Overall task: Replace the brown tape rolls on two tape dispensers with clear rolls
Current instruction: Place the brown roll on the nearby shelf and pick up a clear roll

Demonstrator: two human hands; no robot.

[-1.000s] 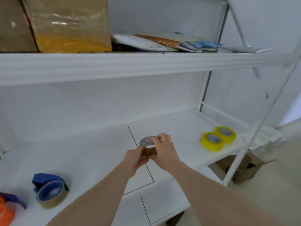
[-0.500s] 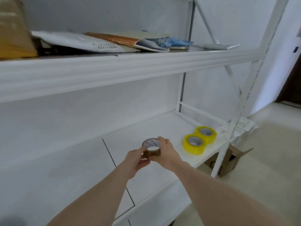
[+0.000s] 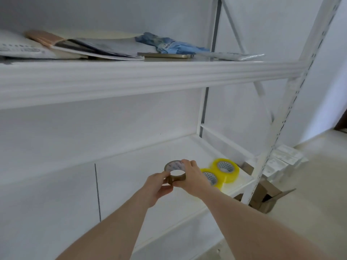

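Head view: both hands hold one brown tape roll [image 3: 174, 172] in the air above the lower shelf [image 3: 131, 166], near its front edge. The left hand [image 3: 156, 186] pinches the near left side of the roll between thumb and fingers; the right hand [image 3: 191, 178] curls over the far right side, fingertips on the top rim. The roll is tilted, its open core facing up and toward the camera. Two clear rolls [image 3: 219, 172], yellowish in tint, lie flat and touching each other at the right end of the same shelf, just beyond the right hand; the nearer one is partly hidden by that hand. No tape dispenser is in view. Risk 1: the brown roll is carried at its edges only, so a slack pinch during a handover to one hand could let it drop to the shelf and roll off the front edge. Risk 2: the right hand is close to the clear rolls, which sit near the open right corner of the shelf; a careless sweep could push them off, down toward the cardboard box [image 3: 266, 196] on the floor. Risk 3: if a loose tape end is exposed, which cannot be confirmed here, it could stick to the fingers.
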